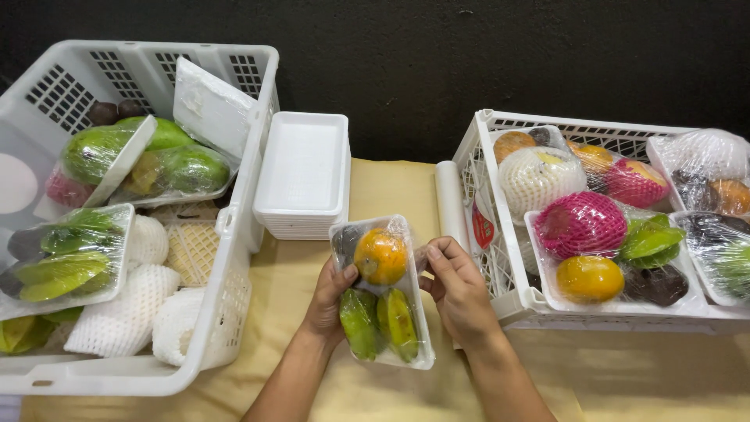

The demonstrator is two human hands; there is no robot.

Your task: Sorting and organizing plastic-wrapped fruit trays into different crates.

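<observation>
This looked like a fruit-packing station of a shop or market stall. A desk (pixel 391 187) under a yellow cloth carried a white plastic crate (pixel 234 258) at the left of the frame and another crate (pixel 500 258) at the right, both filled with film-wrapped fruit trays. A stack of empty foam trays (pixel 303 176) sat between them at upper centre, against a dark wall.

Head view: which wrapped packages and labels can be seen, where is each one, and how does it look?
Held fruit tray: centre, between left hand and right hand; white, film-wrapped, orange and green fruit.
Wrapped trays: right crate; pink, orange, green fruit.
Wrapped trays: left crate; green fruit.
Empty tray stack: between crates; white, rectangular.
Film roll: beside right crate; white.
Label: right crate's wall; red and white.
</observation>
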